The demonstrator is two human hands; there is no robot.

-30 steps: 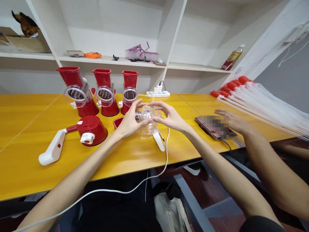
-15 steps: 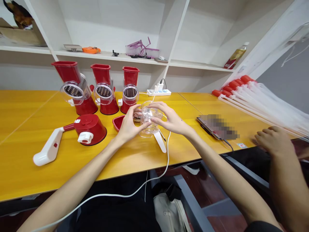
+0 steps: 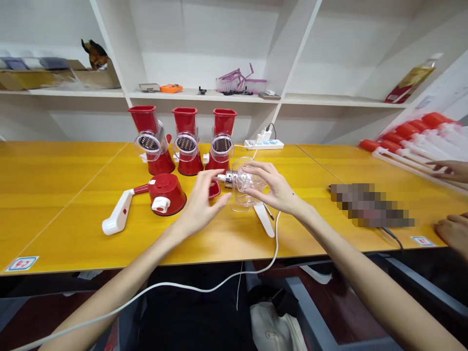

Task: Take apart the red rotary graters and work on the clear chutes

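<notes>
A clear plastic housing [image 3: 242, 201] rests on the yellow table in front of me. My right hand [image 3: 274, 189] is at its right side, fingers and thumb spread around it; whether they touch it I cannot tell. Left of the housing, my left hand [image 3: 199, 204] is open, thumb and fingers apart. Just beyond its fingertips lies a small metal grater drum [image 3: 229, 179] with a white tip. A red tray-like piece [image 3: 215, 189] is partly hidden behind the left hand. Left of that sits a red base [image 3: 167, 192] with a white knob and a white crank handle [image 3: 119, 214].
Three red drum graters [image 3: 185, 146] stand at the back. A white flat piece [image 3: 263, 220] and a white cable [image 3: 277, 239] lie near the housing. Right are a pixelated flat object [image 3: 369, 204], red-tipped clear pieces [image 3: 405, 130] and another person's hands [image 3: 453, 170]. A power strip [image 3: 263, 144] sits behind.
The view has turned left. My left hand has drawn away leftward from the clear housing, showing the metal drum more fully. The right hand stays by the housing. The other person's hand has reached the red-tipped pieces.
</notes>
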